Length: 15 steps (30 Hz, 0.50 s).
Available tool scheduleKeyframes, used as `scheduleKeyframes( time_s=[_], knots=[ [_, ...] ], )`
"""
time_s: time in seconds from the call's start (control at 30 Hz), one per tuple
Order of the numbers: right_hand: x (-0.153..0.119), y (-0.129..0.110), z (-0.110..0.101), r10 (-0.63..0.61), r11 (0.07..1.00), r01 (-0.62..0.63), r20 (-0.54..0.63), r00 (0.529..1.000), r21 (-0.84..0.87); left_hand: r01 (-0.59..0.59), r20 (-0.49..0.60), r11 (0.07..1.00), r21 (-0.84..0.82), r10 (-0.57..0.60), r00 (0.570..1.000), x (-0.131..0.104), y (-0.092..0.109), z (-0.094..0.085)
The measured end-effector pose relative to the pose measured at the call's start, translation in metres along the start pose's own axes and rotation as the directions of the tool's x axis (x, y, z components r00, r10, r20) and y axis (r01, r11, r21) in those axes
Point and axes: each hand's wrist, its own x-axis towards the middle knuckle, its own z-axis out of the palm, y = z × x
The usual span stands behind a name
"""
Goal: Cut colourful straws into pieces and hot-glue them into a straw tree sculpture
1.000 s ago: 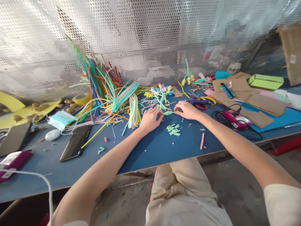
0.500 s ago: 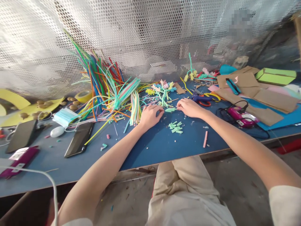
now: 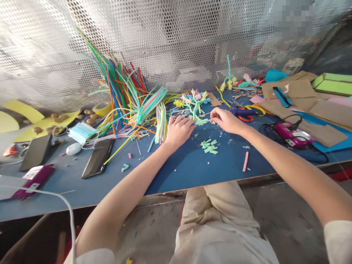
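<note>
My left hand (image 3: 180,130) lies low over the table, palm down, its fingers curled and its thumb close to the index finger. What it holds, if anything, is hidden. Across a small gap my right hand (image 3: 227,121) has thumb and fingertips pinched together; whatever is in the pinch is too small to make out. Light green fuzzy pipe-cleaner pieces (image 3: 202,122) lie between both sets of fingertips. Just behind stands a small pipe-cleaner tree (image 3: 194,107) with green stems and yellow, pink and blue tufts. Nearer me is a little pile of cut green pieces (image 3: 209,146).
A large bundle of coloured pipe cleaners (image 3: 118,91) leans at the back left. Scissors (image 3: 244,111), a purple device with a cable (image 3: 293,135) and cardboard sheets (image 3: 328,110) lie to the right. On the left are a black phone (image 3: 97,159) and a face mask (image 3: 82,132).
My view has shifted slightly, so the table's things sit a little further right. The right hand's fingers have drawn into a tighter pinch and lifted slightly; the left hand stays nearly in place.
</note>
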Motion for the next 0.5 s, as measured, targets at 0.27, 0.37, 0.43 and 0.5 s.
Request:
scheduleKeyframes(
  time_s=[0.27,0.37,0.43,0.5],
  knots=[
    [-0.002,0.002,0.003,-0.030,0.991,0.045,-0.113,0.993,0.125,-0.040,-0.021,0.997,0.068,0.041,0.999,0.000,-0.006,0.004],
    [-0.002,0.000,-0.002,-0.030,0.992,0.041,-0.097,0.995,0.117,-0.036,-0.028,0.998,0.048,0.037,0.999,-0.001,-0.007,0.004],
    [-0.001,0.000,-0.014,-0.042,0.999,0.043,-0.069,0.997,0.024,-0.028,-0.042,0.999,0.036,0.030,0.999,-0.001,-0.006,0.003],
    [-0.002,0.007,-0.034,-0.044,0.991,0.037,-0.047,0.998,-0.128,-0.014,-0.040,0.999,0.029,0.015,0.999,-0.001,-0.006,0.003]
  ],
)
